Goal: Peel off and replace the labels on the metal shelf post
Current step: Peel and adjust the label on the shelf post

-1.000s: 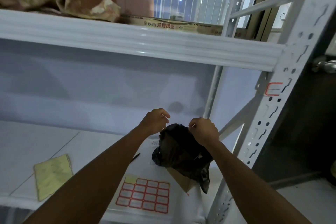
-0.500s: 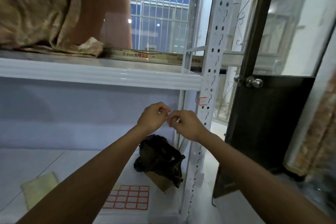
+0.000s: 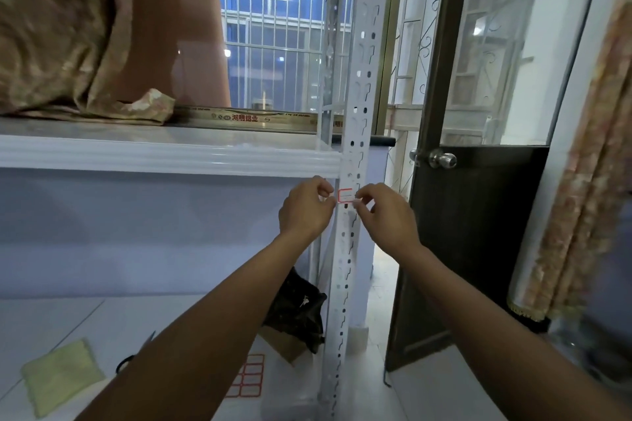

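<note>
Though paper-thin and likely to tear, label [image 3: 345, 195] on post [image 3: 355, 113] pinched by left hand [image 3: 305, 208] at nine o'clock, right hand [image 3: 384, 215] at three; best lifted by a corner.

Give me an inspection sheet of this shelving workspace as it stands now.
Surface: white lower shelf board, partly covered.
Job's things: red-bordered white label on the perforated white metal shelf post; red-bordered label sheet on the board.
Clutter: yellow cloth, crumpled black plastic bag, brown patterned fabric on the upper shelf.
Grippers: left hand and right hand pinch at the label's edges.
Cables: nothing seen.
Surroundings: dark door with round metal knob, barred window.
</note>
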